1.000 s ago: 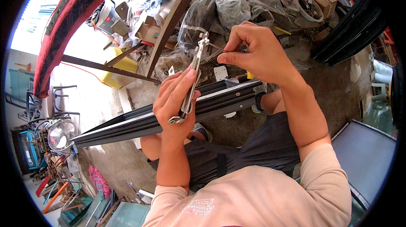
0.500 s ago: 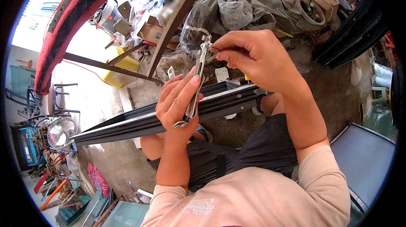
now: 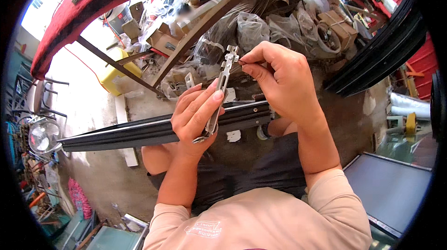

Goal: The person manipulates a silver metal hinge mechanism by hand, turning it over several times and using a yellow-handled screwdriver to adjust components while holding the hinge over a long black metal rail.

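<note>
Left hand (image 3: 193, 115) grips the slotted metal bracket (image 3: 226, 69), tilted above the black profile (image 3: 116, 140) — brace it firmly, since right hand's (image 3: 284, 75) thumb and forefinger pinch at its upper end — can't tell on what.

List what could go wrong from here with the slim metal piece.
The left hand grips the slim metal piece low down, so pressure near its top might twist it loose. The right hand pinches close to that end; a slip could nick it. If dropped, the piece may scratch the black rail seen behind it.
</note>
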Motion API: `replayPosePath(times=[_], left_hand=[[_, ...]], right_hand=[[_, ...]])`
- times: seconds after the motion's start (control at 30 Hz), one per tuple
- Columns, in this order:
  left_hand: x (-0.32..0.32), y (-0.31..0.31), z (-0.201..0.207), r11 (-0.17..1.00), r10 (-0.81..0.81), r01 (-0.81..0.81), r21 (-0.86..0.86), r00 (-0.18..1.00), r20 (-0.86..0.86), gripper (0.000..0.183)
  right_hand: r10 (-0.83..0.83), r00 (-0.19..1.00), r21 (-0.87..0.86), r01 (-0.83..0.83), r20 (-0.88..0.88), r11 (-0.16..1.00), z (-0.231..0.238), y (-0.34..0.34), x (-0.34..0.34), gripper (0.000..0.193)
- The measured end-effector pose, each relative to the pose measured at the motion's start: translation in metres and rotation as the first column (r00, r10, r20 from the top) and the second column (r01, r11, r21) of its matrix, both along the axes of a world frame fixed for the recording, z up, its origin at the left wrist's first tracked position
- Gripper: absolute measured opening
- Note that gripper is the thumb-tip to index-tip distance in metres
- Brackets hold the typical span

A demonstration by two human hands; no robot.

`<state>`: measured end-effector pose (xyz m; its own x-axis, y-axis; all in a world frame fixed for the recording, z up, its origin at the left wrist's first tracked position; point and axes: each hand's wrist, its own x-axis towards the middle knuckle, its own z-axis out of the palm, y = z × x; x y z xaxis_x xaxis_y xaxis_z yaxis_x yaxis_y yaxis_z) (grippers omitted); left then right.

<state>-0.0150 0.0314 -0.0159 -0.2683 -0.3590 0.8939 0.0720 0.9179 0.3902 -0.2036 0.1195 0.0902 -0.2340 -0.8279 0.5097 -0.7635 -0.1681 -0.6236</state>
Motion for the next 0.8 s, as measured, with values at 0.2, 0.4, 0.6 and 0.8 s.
replayPosePath(times=[0.2, 0.4, 0.6, 0.8], left_hand=[[0.014, -0.001, 0.01, 1.0, -0.014, 0.013, -0.007, 0.997, -0.08, 0.047], [0.03, 0.0, 0.029, 0.969, -0.244, 0.237, 0.073, 0.966, 0.091, 0.056], [0.039, 0.003, 0.036, 0.875, -0.464, 0.412, 0.257, 0.864, 0.194, 0.087], [0.049, 0.0, 0.05, 0.805, -0.591, 0.483, 0.344, 0.706, 0.391, 0.1]], right_hand=[[-0.025, 0.998, 0.005, 0.026, -0.064, 1.0, 0.021, -0.002, 0.026, 0.008], [-0.087, 0.994, 0.051, 0.09, -0.073, 0.995, 0.026, -0.001, 0.03, 0.009], [-0.073, 0.989, 0.104, 0.06, 0.132, 0.993, 0.013, 0.017, 0.018, 0.006], [-0.07, 0.979, 0.142, 0.043, 0.191, 0.989, 0.013, 0.041, 0.016, 0.006]])
